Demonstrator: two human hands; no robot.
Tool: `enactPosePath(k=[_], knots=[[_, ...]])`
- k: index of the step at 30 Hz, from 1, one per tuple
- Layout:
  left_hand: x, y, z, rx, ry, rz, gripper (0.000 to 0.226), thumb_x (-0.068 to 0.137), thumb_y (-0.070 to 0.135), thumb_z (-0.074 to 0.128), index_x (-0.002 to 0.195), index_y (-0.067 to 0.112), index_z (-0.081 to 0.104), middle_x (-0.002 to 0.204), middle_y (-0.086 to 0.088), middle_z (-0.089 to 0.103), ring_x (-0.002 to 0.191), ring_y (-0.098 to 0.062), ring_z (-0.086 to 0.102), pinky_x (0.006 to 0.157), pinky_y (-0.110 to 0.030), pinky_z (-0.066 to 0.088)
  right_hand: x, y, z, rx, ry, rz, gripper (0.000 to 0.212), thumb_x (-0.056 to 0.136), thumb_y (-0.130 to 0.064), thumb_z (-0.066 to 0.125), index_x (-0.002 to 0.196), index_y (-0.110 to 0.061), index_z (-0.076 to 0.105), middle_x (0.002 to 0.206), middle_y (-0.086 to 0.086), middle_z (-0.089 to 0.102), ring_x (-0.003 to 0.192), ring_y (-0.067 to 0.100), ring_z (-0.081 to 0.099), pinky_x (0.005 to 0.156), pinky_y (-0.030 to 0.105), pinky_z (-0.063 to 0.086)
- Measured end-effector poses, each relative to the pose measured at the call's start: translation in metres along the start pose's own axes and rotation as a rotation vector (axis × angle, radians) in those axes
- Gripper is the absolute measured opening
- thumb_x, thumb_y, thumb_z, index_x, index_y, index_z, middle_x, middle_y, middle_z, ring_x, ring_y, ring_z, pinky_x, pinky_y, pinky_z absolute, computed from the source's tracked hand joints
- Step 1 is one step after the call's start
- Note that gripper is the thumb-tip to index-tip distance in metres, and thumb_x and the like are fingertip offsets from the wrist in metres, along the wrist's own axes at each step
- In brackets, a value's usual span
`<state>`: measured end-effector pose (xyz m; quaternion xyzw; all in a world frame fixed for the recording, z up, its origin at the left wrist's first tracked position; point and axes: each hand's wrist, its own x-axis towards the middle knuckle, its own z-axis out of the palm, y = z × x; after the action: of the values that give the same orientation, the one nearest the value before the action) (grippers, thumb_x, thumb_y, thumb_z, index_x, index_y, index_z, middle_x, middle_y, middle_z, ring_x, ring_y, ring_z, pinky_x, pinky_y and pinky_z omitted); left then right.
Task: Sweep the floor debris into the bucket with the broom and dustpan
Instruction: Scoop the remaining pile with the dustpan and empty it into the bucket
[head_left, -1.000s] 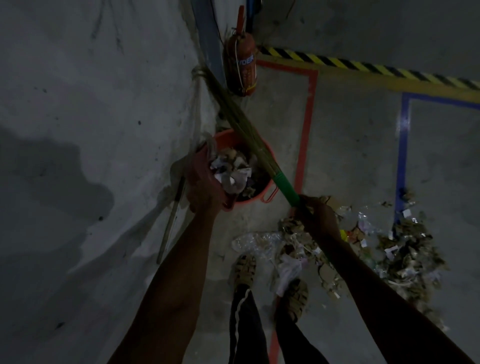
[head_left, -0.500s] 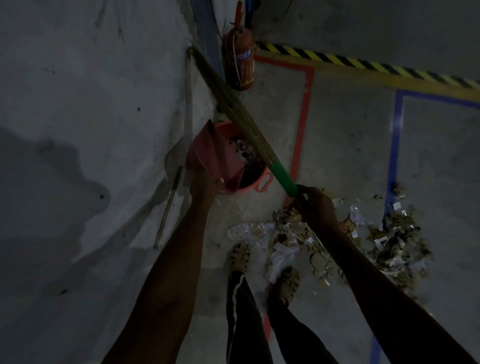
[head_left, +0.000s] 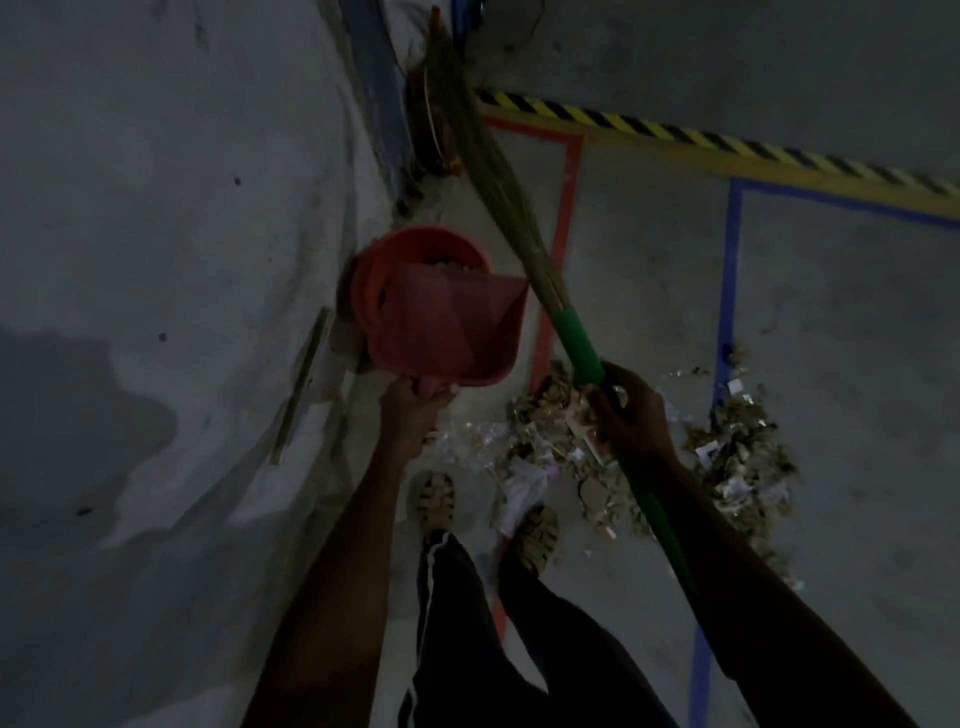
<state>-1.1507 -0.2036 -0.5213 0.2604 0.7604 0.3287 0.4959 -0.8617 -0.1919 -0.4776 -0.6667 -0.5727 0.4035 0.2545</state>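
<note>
Your left hand (head_left: 413, 415) grips the dustpan (head_left: 447, 325) handle, pan tipped over the orange bucket (head_left: 415, 249) by the wall, your right hand (head_left: 631, 415) wraps the broom (head_left: 576, 338) handle, debris (head_left: 737, 457) piled on floor near your feet.

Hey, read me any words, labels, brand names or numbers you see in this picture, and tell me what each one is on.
No text can be read in the head view.
Fire extinguisher: mostly hidden behind the broom; any label is too dark and blurred to read.
Debris: some paper scraps, any print too small to read.
Hazard tape: yellow and black stripes only, no words.
Bucket and dustpan: no visible label.
</note>
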Motion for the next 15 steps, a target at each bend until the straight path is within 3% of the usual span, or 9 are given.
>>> enactPosePath(k=[5, 8, 10, 13, 15], knots=[[-0.053, -0.010, 0.005, 0.041, 0.047, 0.096, 0.040, 0.078, 0.040, 0.081, 0.102, 0.011, 0.070, 0.087, 0.000, 0.071, 0.055, 0.007, 0.061, 0.045, -0.013, 0.046, -0.054, 0.008, -0.016, -0.003, 0.069, 0.050, 0.046, 0.098, -0.027, 0.064, 0.140, -0.010, 0.055, 0.105, 0.009, 0.071, 0.054, 0.020, 0.067, 0.048, 0.037, 0.058], [-0.068, -0.032, -0.003, 0.151, 0.061, 0.077, 0.063, 0.068, 0.074, 0.070, 0.099, 0.020, 0.071, 0.086, 0.001, 0.073, 0.068, -0.010, 0.069, 0.057, -0.033, 0.059, -0.089, 0.021, -0.014, -0.005, 0.074, 0.068, 0.060, 0.091, -0.026, 0.074, 0.144, -0.011, 0.051, 0.114, 0.006, 0.066, 0.053, 0.020, 0.067, 0.045, 0.031, 0.054], [-0.077, -0.051, -0.011, 0.292, 0.085, 0.094, 0.075, 0.066, 0.088, 0.056, 0.096, 0.021, 0.069, 0.085, 0.001, 0.071, 0.073, -0.022, 0.070, 0.067, -0.041, 0.060, -0.115, 0.034, -0.004, -0.031, 0.073, 0.100, 0.065, 0.089, -0.020, 0.077, 0.146, -0.009, 0.047, 0.116, 0.010, 0.065, 0.051, 0.019, 0.067, 0.042, 0.028, 0.053], [-0.099, -0.069, -0.028, 0.355, 0.078, 0.142, 0.061, 0.082, 0.071, 0.059, 0.100, 0.013, 0.065, 0.087, 0.002, 0.067, 0.067, -0.012, 0.062, 0.071, -0.031, 0.050, -0.153, 0.047, 0.018, -0.048, 0.115, 0.125, 0.061, 0.091, -0.016, 0.074, 0.145, -0.008, 0.047, 0.108, 0.014, 0.067, 0.055, 0.019, 0.068, 0.043, 0.032, 0.055], [-0.104, -0.093, -0.042, 0.388, 0.083, 0.159, 0.064, 0.083, 0.069, 0.060, 0.105, 0.010, 0.066, 0.092, -0.005, 0.069, 0.074, -0.021, 0.065, 0.074, -0.035, 0.053, -0.177, 0.052, 0.039, -0.010, 0.120, 0.158, 0.056, 0.094, -0.013, 0.070, 0.144, -0.007, 0.047, 0.098, 0.014, 0.069, 0.054, 0.015, 0.068, 0.042, 0.032, 0.055]])
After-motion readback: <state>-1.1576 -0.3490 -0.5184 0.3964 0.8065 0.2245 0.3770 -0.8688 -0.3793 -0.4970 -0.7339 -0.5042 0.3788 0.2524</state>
